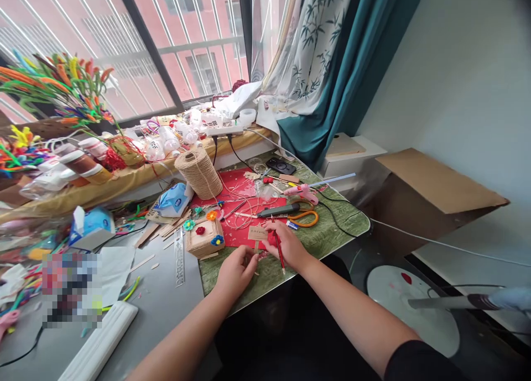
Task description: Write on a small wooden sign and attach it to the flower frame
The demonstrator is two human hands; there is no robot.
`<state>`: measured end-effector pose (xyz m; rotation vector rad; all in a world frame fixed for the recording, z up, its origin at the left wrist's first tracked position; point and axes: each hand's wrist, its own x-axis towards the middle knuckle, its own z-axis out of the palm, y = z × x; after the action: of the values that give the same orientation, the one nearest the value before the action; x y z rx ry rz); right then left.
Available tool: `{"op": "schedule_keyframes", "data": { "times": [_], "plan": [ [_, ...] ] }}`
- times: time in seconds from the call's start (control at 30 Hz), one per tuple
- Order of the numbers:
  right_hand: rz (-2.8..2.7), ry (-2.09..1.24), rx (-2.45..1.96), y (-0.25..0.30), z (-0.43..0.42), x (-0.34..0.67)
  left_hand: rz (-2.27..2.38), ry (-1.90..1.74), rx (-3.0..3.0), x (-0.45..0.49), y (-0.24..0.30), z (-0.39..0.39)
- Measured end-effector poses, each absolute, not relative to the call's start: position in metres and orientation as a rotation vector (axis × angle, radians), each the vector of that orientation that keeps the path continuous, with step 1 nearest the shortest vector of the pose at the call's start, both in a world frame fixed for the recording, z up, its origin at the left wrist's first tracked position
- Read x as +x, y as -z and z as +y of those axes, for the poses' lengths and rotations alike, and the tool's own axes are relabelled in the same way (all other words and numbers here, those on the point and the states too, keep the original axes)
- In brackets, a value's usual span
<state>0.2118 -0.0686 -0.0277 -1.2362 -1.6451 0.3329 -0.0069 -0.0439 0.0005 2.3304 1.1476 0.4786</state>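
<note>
My right hand (288, 244) is closed around a slim red pen (279, 252), its tip pointing down toward the table's front edge. The fingertips of that hand also meet the right edge of a small brown cardboard sign (257, 233) with handwriting on it. A short flat stick (256, 245) hangs below the sign. My left hand (238, 267) is pinched at the lower end of this stick. Left of the sign stands a box (203, 241) wrapped in twine-coloured material, with several small coloured flowers on top. Beneath the sign lies a red mat (236, 238).
Behind stands a big twine spool (199, 173). A pink glue gun (302, 193), orange-handled scissors (307, 218), a dark grey tool (279, 210) and a phone (282, 166) lie to the right. Tissue packs (172, 199), a clear ruler (180, 259) and a white power strip (99, 342) are left.
</note>
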Motion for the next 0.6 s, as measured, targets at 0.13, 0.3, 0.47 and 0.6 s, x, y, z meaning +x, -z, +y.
{"op": "schedule_keyframes", "data": {
  "times": [0.13,0.3,0.47,0.6],
  "plan": [
    [-1.637,-0.354,-1.207,0.026,-0.069,0.212,1.237,-0.486,2.212,0.002,0.0,-0.04],
    [-1.682,-0.42,-1.153,0.026,-0.068,0.214,1.229,-0.396,2.2,0.005,0.006,-0.035],
    [-1.63,-0.435,-1.29,0.032,-0.061,0.217,1.226,-0.344,2.315,0.005,0.009,-0.036],
    [-1.616,-0.46,-1.381,0.039,-0.054,0.216,1.154,-0.312,2.49,0.008,0.01,-0.039]
  ]
}}
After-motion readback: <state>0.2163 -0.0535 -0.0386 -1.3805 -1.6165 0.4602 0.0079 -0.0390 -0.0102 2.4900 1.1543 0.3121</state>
